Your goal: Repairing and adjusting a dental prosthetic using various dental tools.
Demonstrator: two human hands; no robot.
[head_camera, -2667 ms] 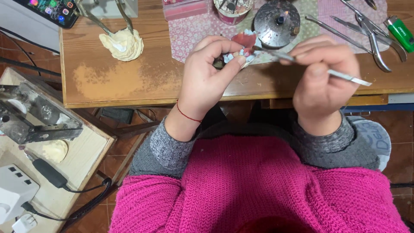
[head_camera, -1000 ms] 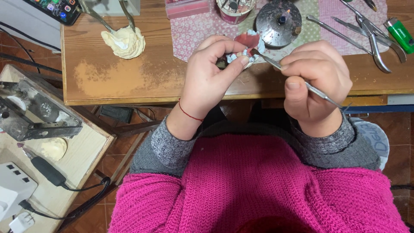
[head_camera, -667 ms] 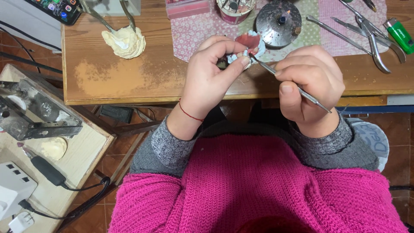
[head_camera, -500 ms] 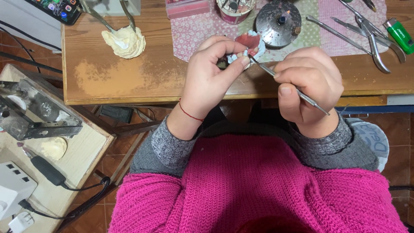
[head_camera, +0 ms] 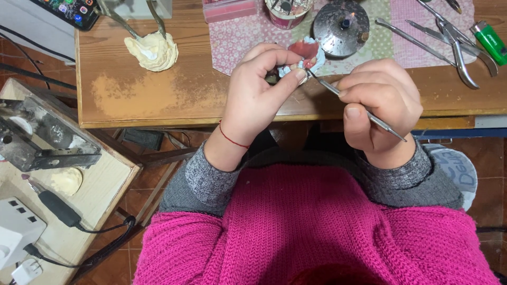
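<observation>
The left hand [head_camera: 259, 89] pinches a small pink model [head_camera: 305, 53] at its fingertips, above the table [head_camera: 158, 100]. The right hand [head_camera: 380, 103] grips a thin metal tool [head_camera: 364, 111], its tip touching the model.

A wooden workbench [head_camera: 158, 100] with a patterned cloth [head_camera: 237, 37] stands over a reddish tiled floor [head_camera: 158, 179]; a lower pale side table [head_camera: 90, 211] sits to the left.

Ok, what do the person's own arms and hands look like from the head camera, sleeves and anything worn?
Both hands, left hand and right hand, are bare, no gloves. Grey knit cuffs cover the forearms under a pink knitted sweater. A thin red string bracelet circles the left wrist. No rings or watch show.
</observation>
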